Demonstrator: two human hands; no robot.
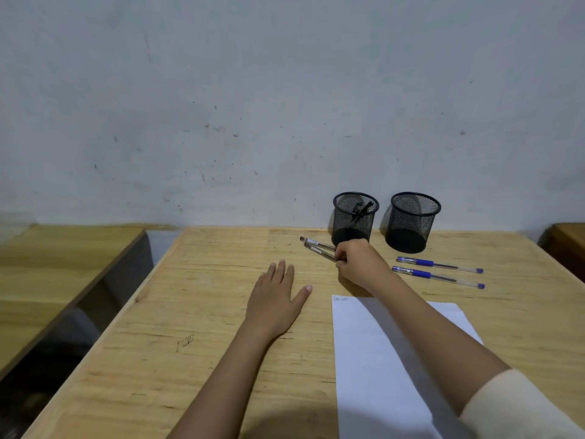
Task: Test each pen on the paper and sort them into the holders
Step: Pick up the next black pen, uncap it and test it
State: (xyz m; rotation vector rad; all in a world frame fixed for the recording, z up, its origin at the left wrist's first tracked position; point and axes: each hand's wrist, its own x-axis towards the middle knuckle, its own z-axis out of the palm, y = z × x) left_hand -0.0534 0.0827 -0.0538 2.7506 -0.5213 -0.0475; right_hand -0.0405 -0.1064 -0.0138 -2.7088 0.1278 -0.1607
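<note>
Wooden table (221, 312) w/ two black mesh holders at its back edge, by the wall. Left mesh holder (354, 226) has dark pens (361, 210) leaning inside; right mesh holder (411, 223) stands near it, not touching. Two more pens lie on the wood just left of the left mesh holder, approx. parallel: far dark pen (315, 242) and near dark pen (319, 251). Right hand (361, 264) reaches over, knuckles up, fingers curled onto the right end of the near dark pen, pinching it. The far dark pen's end runs behind the hand, so contact can't be told. Left hand (275, 299) lies flat, palm down, fingers straight, holding nothing, left of the paper. White paper (373, 359) sits under the right forearm, w/ a small scribble (339, 298) in its top-left corner. Right of the hand, in front of the right mesh holder, lie two capped pens side by side — upper blue pen (438, 265) and lower blue pen (437, 277)
</note>
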